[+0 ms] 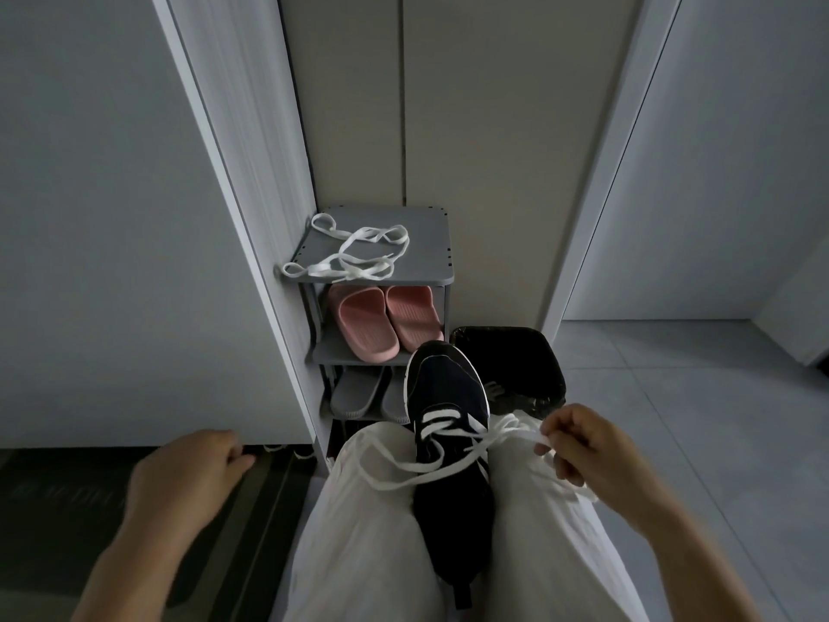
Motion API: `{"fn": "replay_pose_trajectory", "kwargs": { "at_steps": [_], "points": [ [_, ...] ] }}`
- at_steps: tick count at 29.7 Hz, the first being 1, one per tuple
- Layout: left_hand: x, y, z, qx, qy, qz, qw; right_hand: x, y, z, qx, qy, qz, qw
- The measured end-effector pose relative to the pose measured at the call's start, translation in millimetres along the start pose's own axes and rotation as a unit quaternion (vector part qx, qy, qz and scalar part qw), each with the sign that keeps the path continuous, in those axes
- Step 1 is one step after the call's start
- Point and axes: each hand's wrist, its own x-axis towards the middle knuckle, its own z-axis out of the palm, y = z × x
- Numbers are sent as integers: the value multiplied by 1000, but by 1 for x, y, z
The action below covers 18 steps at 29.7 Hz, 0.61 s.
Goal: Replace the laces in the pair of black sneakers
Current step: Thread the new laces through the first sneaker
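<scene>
My left grip (188, 473) hovers over the dark mat (67, 496), fingers loosely curled and holding nothing. Spare white laces (359, 272) lie on the top of the shoe rack (430, 226). The black sneaker (448, 392) rests between my thighs, toe pointing away, just left of the right grip (587, 446). Its white lace (444, 466) loops over my left thigh, and one end is pinched between the right grip's thumb and fingertips.
</scene>
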Motion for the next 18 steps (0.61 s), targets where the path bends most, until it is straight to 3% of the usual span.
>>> {"fn": "replay_pose_trajectory", "kwargs": {
  "at_steps": [2,4,7,11,13,18],
  "points": [
    [-1,31,7,-129,39,66,989,3,-1,6,-31,-20,4,999],
    [-11,83,13,-209,17,156,965,8,-3,13,-123,-29,-12,992],
    [-18,147,42,-118,46,289,949,13,-8,28,-180,-28,-26,983],
    [-10,171,58,-89,46,269,958,19,-7,39,-200,-28,-40,979],
    [-5,166,62,-87,84,264,957,20,-4,38,-197,-17,-44,979],
    [-2,160,53,-85,80,220,968,18,2,32,-106,2,-50,993]
  ]
}}
